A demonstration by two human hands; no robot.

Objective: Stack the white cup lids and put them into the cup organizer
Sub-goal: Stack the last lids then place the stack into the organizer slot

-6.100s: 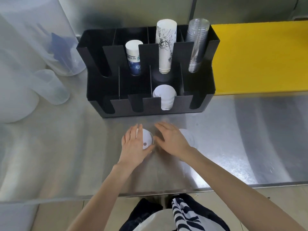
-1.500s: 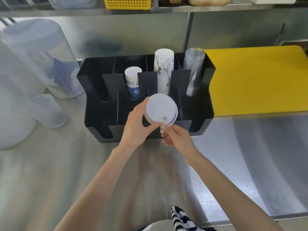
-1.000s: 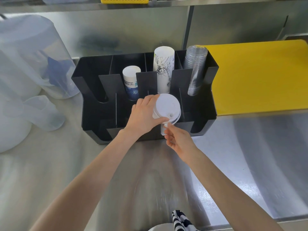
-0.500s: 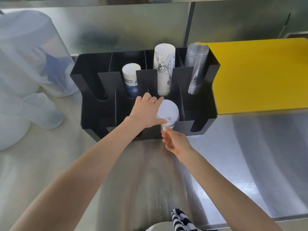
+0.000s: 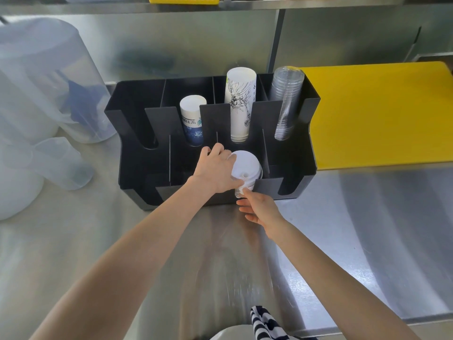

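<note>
A stack of white cup lids sits tilted in the front row of the black cup organizer, in the third compartment from the left. My left hand grips the stack from its left side, fingers curled over the top edge. My right hand is just in front of the organizer's slot, thumb and forefinger pinching the lowest rim of the lids. The lower lids are partly hidden behind the front wall.
The back row holds a short white-and-blue paper cup stack, a tall printed paper cup stack and clear plastic cups. A yellow board lies to the right. Translucent jugs and a measuring cup stand left.
Both hands carried the lid stack forward and down from above the organizer into its front compartment. The stack now sits lower, between the dividers.
</note>
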